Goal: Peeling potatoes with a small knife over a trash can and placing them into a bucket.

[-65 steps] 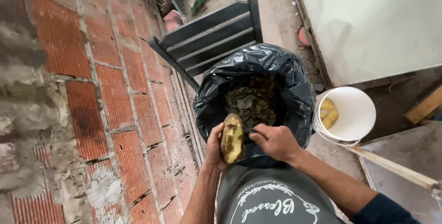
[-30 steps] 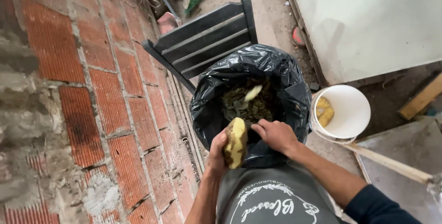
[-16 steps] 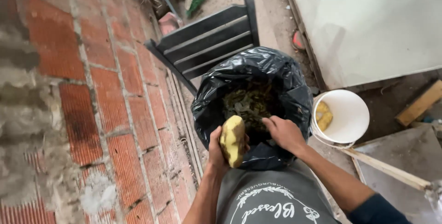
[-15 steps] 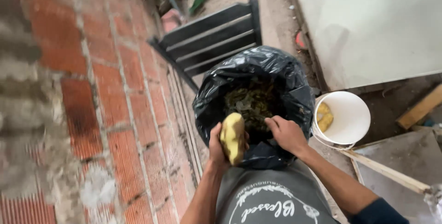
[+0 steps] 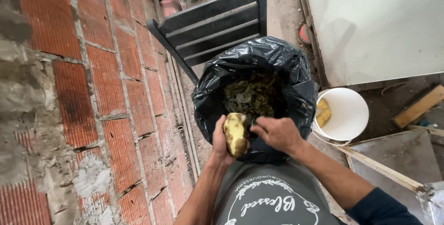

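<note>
My left hand (image 5: 220,145) holds a partly peeled yellow potato (image 5: 235,134) upright over the near rim of a bin lined with a black bag (image 5: 296,74). My right hand (image 5: 277,134) has its fingers curled shut, and its fingertips touch the potato's upper right side. Whether it holds anything is hidden. Dark green and brown peelings (image 5: 249,96) fill the bag.
A white bucket (image 5: 347,114) holding peeled yellow pieces (image 5: 323,114) stands right of the bag. Behind the bag is a black slatted chair (image 5: 210,26). A red brick wall (image 5: 92,91) runs along the left. A wooden stick (image 5: 379,169) lies at the lower right.
A strip of peel dropped into the bag about a second ago. The potato has stayed in my left hand while my right hand kept shifting along its top and right edge.
</note>
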